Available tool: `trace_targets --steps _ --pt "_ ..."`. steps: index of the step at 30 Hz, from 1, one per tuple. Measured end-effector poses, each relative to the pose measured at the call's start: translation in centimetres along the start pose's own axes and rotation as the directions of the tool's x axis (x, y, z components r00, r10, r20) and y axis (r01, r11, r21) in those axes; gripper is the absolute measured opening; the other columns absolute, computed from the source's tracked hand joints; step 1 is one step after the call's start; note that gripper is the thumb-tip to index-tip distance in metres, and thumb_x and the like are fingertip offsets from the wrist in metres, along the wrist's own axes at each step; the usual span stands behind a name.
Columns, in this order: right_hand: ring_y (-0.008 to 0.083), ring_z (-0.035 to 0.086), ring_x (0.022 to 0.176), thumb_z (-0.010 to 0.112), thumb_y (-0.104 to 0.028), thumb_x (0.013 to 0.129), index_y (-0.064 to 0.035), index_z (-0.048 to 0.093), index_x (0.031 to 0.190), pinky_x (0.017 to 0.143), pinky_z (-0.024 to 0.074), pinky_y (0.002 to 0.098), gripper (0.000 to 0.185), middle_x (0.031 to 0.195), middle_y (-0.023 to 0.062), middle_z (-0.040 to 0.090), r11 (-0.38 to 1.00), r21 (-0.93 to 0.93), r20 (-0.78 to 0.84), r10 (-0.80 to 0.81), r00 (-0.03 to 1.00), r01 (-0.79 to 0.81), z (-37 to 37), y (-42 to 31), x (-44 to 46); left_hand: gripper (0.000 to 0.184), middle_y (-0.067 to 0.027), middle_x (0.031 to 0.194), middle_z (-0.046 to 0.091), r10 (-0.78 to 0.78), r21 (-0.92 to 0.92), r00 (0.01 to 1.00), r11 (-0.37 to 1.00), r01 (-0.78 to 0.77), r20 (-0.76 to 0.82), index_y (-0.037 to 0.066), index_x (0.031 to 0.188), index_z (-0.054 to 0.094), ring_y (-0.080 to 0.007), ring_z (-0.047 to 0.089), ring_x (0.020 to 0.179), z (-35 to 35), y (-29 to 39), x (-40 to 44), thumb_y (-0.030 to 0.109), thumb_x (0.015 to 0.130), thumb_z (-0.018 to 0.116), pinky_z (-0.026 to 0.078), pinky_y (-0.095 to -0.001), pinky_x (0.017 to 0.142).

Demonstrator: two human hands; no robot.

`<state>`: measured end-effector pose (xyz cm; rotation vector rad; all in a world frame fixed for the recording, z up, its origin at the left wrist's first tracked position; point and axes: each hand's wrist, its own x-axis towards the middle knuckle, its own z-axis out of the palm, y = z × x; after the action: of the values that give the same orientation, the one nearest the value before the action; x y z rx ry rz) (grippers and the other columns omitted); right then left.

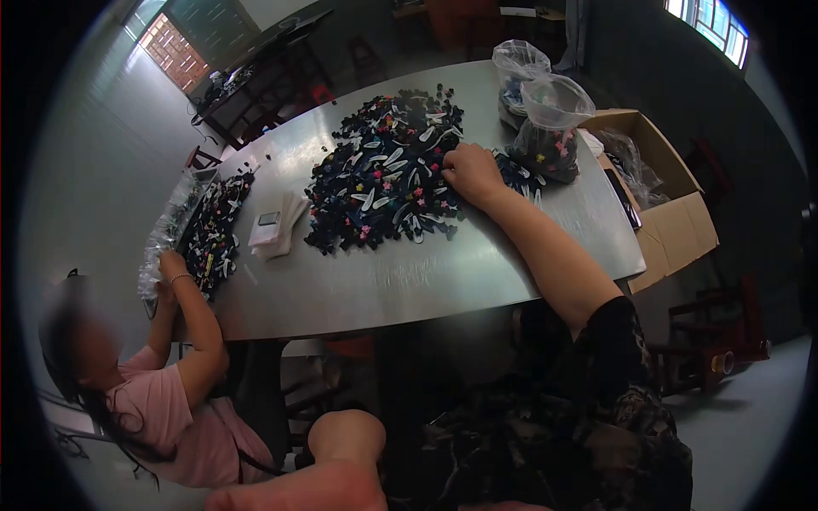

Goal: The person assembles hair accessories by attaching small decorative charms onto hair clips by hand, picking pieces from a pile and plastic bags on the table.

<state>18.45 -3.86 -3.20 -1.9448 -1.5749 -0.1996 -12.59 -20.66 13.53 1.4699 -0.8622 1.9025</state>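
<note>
Currently the right hand [473,173] is at the right edge of the big pile of hair clips [375,175] on the table [383,298], its fingers [449,163] curled downward; whether they grip a clip, I cannot tell. White packets [275,228] lie left of the pile, and filled plastic bags [550,140] stand beyond the hand, near an open cardboard box [682,234].

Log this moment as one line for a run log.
Right hand: at large clip pile | Grip: unclear | Left hand: not in view | Co-worker: hands at clear packets | Cardboard box: open, right of table
</note>
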Motion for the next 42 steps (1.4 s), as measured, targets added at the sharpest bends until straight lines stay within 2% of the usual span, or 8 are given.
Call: trace_targets --steps 5,8,10,13,16,27,34,42 --pt "0.0302 0.064 0.087 0.073 -0.019 0.075 -0.0064 0.066 0.082 0.078 0.05 0.0432 0.016 0.087 0.011 0.067 0.976 0.215 -0.113 -0.02 0.993 0.044 -1.8 0.4 -0.5 0.068 -0.0271 0.151 0.036 -0.026 -0.001 0.998 1.0 0.026 -0.056 0.001 0.139 0.046 -0.0432 0.035 0.137 -1.4 0.3 -0.6 0.043 0.088 0.06 0.022 -0.0542 0.117" --pt "0.0188 0.062 0.073 0.071 -0.01 0.074 -0.0048 0.064 0.086 0.067 0.051 0.0347 0.014 0.079 0.008 0.064 0.882 0.449 0.121 0.1 0.988 -0.144 -4.0 0.1 -0.4 0.068 -0.027 0.151 0.036 -0.035 0.003 0.994 0.999 0.035 -0.1 0.001 0.139 0.045 -0.0433 0.036 0.137 -2.0 0.2 -1.2 0.043 0.088 0.06 0.023 -0.054 0.117" --pt "0.0126 0.059 0.066 0.07 -0.007 0.074 -0.0032 0.063 0.086 0.061 0.0495 0.0303 0.014 0.072 0.0064 0.062 0.857 0.515 0.138 -0.111 0.984 0.025 -5.3 -0.3 -0.3 0.068 -0.027 0.151 0.036 -0.042 -0.004 0.99 0.999 0.042 -0.132 0.001 0.139 0.045 -0.0433 0.036 0.137 -2.4 0.0 -1.9 0.042 0.088 0.06 0.023 -0.0539 0.117" --pt "0.015 0.06 0.064 0.072 -0.012 0.073 -0.0033 0.065 0.084 0.061 0.0493 0.0319 0.016 0.07 0.0066 0.062 0.904 0.425 0.45 -0.252 0.857 0.043 -7.0 -1.1 -0.9 0.068 -0.027 0.151 0.036 -0.042 -0.066 0.981 0.997 0.03 -0.187 0.001 0.139 0.045 -0.0433 0.036 0.137 -2.3 -1.3 -2.9 0.042 0.088 0.06 0.023 -0.0537 0.117" --pt "0.0295 0.067 0.079 0.077 -0.019 0.067 -0.0077 0.069 0.084 0.069 0.0517 0.0406 0.022 0.08 0.0113 0.068 0.972 0.22 0.57 -0.202 0.797 0.089 -6.3 -1.7 -1.4 0.068 -0.0269 0.151 0.036 -0.037 -0.114 0.973 0.993 0.011 -0.228 0.001 0.139 0.045 -0.0434 0.036 0.137 -2.0 -2.2 -3.1 0.042 0.088 0.061 0.023 -0.0536 0.117" --pt "0.0277 0.066 0.076 0.067 -0.007 0.071 -0.0049 0.066 0.093 0.068 0.0522 0.0396 0.022 0.079 0.0112 0.066 0.917 0.356 0.369 -0.315 0.875 0.18 -4.1 -1.9 -1.9 0.068 -0.0268 0.152 0.035 -0.008 -0.138 0.959 0.99 -0.032 -0.284 0.001 0.14 0.044 -0.0436 0.036 0.137 -2.1 -1.8 -2.4 0.041 0.087 0.061 0.023 -0.0529 0.117" --pt "0.0296 0.068 0.081 0.069 -0.013 0.073 -0.0069 0.07 0.096 0.072 0.054 0.039 0.024 0.086 0.0127 0.069 0.903 0.4 0.277 -0.284 0.918 0.158 -3.7 -2.2 -1.7 0.069 -0.0267 0.152 0.035 -0.019 -0.145 0.958 0.989 -0.024 -0.287 0.001 0.14 0.044 -0.0437 0.036 0.137 -1.8 -0.5 -1.9 0.041 0.087 0.061 0.024 -0.0525 0.117" --pt "0.0237 0.067 0.068 0.072 -0.016 0.08 -0.0053 0.07 0.094 0.067 0.0535 0.0354 0.017 0.076 0.0112 0.069 0.847 0.519 0.112 -0.203 0.973 0.116 -4.6 -2.5 -1.9 0.069 -0.0266 0.152 0.035 -0.044 -0.176 0.943 0.984 -0.015 -0.329 0.001 0.141 0.044 -0.0439 0.036 0.137 -1.3 -0.1 -2.1 0.041 0.087 0.062 0.024 -0.0521 0.117"
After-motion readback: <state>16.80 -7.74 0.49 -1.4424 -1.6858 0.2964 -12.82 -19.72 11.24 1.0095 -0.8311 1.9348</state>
